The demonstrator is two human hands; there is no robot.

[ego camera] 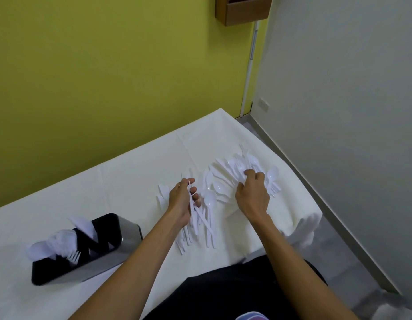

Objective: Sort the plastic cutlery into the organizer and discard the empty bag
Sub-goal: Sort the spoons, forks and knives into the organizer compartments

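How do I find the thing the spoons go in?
Look at the white table by the green wall. Near its left side stands the organizer, apart from the loose cutlery. It is the only dark thing there: a black and silver box with white spoons and a fork poking up.

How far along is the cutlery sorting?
Some white pieces already stand in the organizer. The left hand holds a small bundle, while the right hand picks at the loose pile. That pile is left to sort; no bag is visible.
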